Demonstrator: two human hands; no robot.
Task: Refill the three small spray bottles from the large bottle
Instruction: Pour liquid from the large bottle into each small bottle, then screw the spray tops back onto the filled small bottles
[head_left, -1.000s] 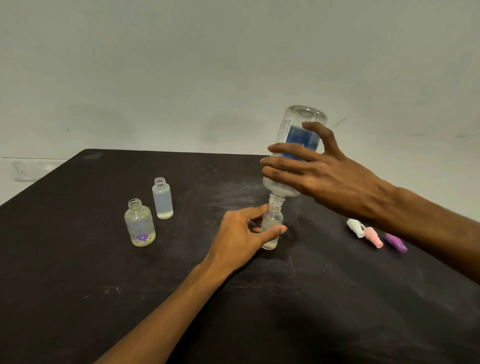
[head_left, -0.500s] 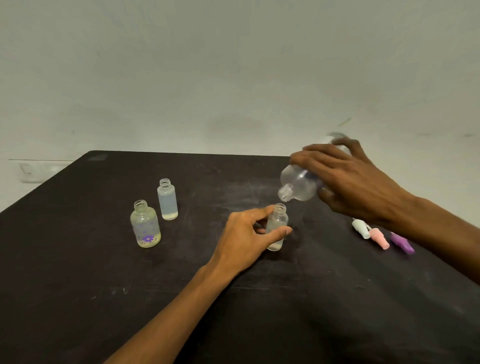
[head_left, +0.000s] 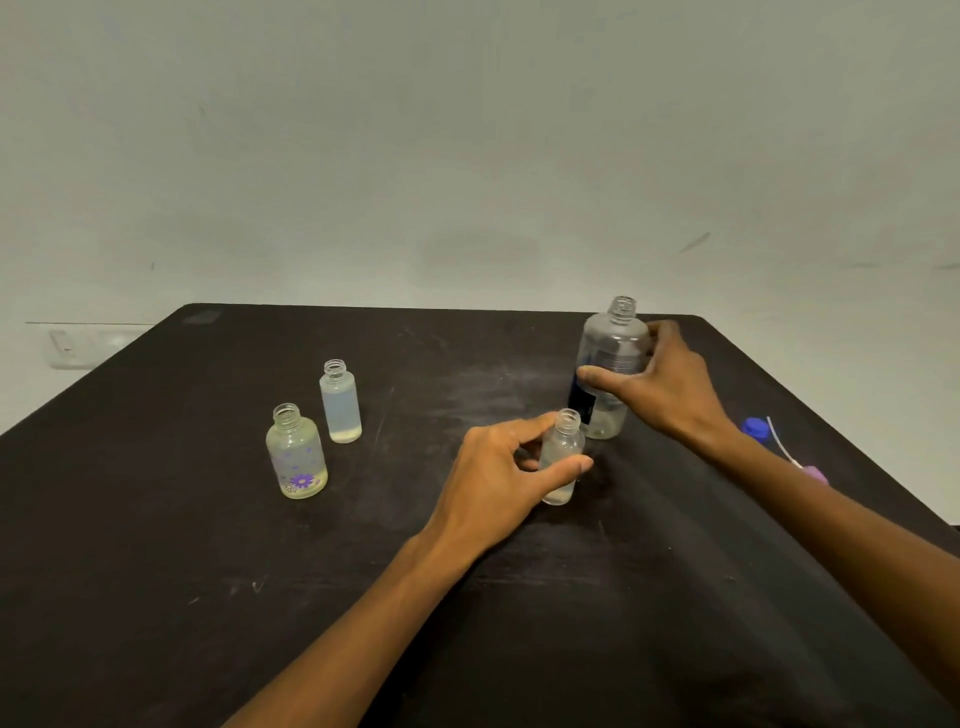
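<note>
Now | L hand grips sm bottle | R hand grips lg bottle

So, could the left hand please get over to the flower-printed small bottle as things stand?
Probably yes, once it lets go. The left hand is wrapped around the small bottle in the middle, and the flower-printed bottle stands uncapped to its left, with only bare table between them.

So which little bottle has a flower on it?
The round small bottle nearest the table's left side, with a purple flower near its base. The tall slim one behind it and the one in the left hand are plain.
</note>
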